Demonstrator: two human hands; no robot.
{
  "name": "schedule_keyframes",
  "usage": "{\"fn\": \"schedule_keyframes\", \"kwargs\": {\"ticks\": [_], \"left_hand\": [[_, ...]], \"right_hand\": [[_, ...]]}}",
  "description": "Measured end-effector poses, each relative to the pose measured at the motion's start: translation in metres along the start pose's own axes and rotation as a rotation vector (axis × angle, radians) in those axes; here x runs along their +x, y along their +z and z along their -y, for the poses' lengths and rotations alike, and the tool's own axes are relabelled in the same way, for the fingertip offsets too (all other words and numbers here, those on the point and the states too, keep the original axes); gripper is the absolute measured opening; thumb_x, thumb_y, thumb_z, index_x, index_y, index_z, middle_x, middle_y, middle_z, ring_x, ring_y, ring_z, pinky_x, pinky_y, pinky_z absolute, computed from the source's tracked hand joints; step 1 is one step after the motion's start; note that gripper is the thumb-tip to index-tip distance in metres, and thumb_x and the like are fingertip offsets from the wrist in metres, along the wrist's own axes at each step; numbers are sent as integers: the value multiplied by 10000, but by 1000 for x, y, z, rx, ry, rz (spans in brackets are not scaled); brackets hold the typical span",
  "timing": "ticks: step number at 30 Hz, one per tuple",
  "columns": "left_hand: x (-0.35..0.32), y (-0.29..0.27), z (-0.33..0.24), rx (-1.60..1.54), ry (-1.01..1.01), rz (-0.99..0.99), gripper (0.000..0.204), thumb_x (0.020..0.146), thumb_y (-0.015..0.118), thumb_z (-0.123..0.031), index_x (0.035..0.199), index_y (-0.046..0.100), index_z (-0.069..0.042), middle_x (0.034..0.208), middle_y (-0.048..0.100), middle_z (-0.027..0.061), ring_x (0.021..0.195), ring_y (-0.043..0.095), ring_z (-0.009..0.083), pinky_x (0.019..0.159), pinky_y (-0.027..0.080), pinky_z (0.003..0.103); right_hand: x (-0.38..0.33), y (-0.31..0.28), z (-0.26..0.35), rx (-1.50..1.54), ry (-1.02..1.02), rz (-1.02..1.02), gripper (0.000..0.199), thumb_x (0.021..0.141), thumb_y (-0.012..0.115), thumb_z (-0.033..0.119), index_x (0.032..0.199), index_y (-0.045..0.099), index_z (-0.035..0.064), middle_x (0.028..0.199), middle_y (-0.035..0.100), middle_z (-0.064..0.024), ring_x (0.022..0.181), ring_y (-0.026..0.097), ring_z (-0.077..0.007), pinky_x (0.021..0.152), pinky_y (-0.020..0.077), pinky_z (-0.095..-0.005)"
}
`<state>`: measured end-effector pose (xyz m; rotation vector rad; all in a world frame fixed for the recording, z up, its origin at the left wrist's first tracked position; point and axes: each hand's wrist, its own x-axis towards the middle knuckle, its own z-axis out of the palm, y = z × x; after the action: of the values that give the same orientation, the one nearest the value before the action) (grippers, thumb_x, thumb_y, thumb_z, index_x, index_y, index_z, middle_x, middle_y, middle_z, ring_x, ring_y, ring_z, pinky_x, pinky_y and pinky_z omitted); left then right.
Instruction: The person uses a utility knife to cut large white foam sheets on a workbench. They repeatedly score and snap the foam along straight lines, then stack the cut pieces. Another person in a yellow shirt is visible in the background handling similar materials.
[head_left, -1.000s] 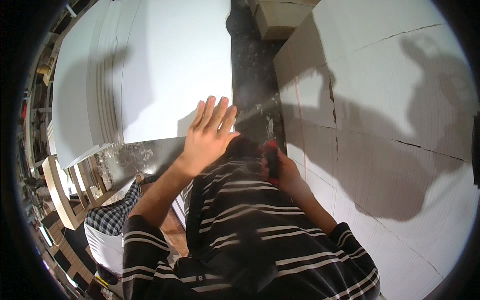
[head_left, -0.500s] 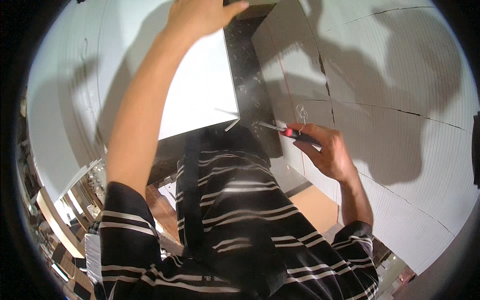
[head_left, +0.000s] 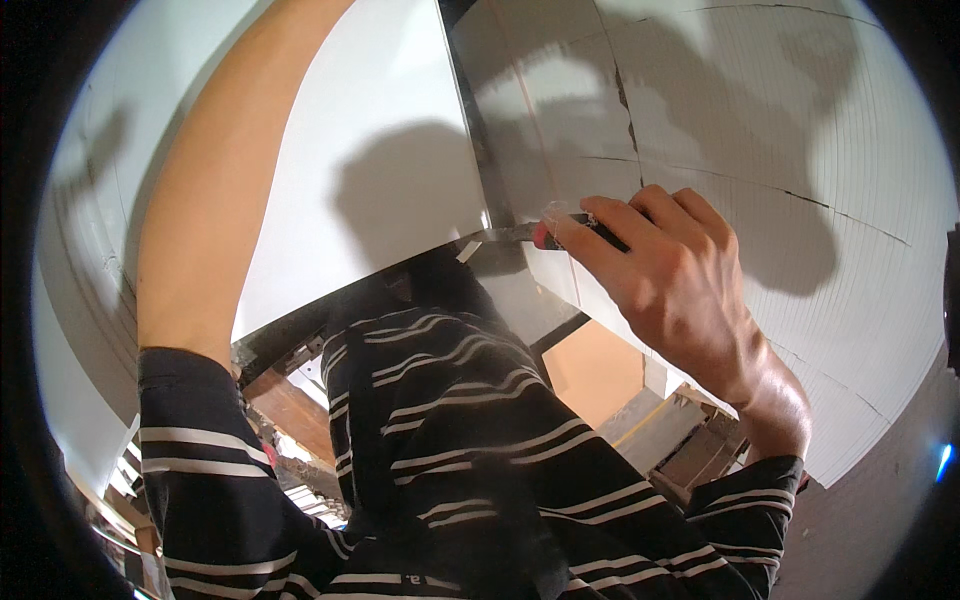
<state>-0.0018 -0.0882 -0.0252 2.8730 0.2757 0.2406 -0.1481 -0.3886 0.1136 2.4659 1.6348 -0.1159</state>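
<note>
In my right hand [head_left: 670, 270] is a knife [head_left: 545, 236] with a black and red handle and a flat metal blade, my fingers wrapped round the handle. Its blade points left and meets the near right corner of a smooth white panel [head_left: 400, 90]. Below that corner a short pale strip [head_left: 468, 251] sticks out. Thin, curly, clear shavings cling near my index finger. My left forearm [head_left: 215, 190] reaches over the panel and leaves the picture at the top, so my left hand is out of sight.
To the right stands a stack of large whitish sheets [head_left: 740, 130] with fine lines and dark gaps between them. An orange-brown board [head_left: 597, 372] lies lower down. At the left edge is another white sheet [head_left: 80, 300]. My striped clothing is close to the panel's near edge.
My right hand has turned, back upward, and brought the knife left to the panel's corner. My left hand has gone out past the top edge. The view has shifted.
</note>
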Motion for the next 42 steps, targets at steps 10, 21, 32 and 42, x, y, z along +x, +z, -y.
{"fn": "schedule_keyframes", "kwargs": {"ticks": [10, 21, 32, 42], "left_hand": [[0, -5, -4, -5, -14, 109, 407, 926, 530, -226, 1282, 723, -181, 1686, 243, 234, 1570, 159, 431, 1283, 77, 549], [2, 3, -8, 9, 2, 154, 337, 908, 552, -163, 1180, 750, -170, 1688, 235, 241, 1568, 163, 445, 1290, 94, 528], [53, 89, 47, 525, 303, -155, 486, 952, 458, -346, 1413, 597, -409, 1652, 385, 82, 1444, 404, 484, 1185, 331, 589], [94, 87, 54, 133, 288, -78, 465, 958, 502, -350, 1389, 664, -281, 1418, 638, 134, 1307, 590, 358, 1138, 418, 421]], "right_hand": [[15, -14, 38, -238, 83, 207, 224, 896, 776, 163, 1107, 757, 89, 905, 740, -94, 733, 663, -192, 615, 474, -325], [-3, 32, 27, -350, 45, 133, 188, 901, 767, 185, 1073, 760, 111, 845, 716, -60, 759, 657, -184, 670, 520, -340], [-107, 165, 41, 511, 759, -108, 298, 1019, 622, 341, 1145, 700, 82, 885, 734, -160, 856, 721, -353, 727, 565, -472], [-99, 224, 169, 1412, 1268, -648, 379, 1021, 632, 271, 1302, 660, 17, 1098, 690, -221, 965, 670, -392, 846, 529, -430]]}}
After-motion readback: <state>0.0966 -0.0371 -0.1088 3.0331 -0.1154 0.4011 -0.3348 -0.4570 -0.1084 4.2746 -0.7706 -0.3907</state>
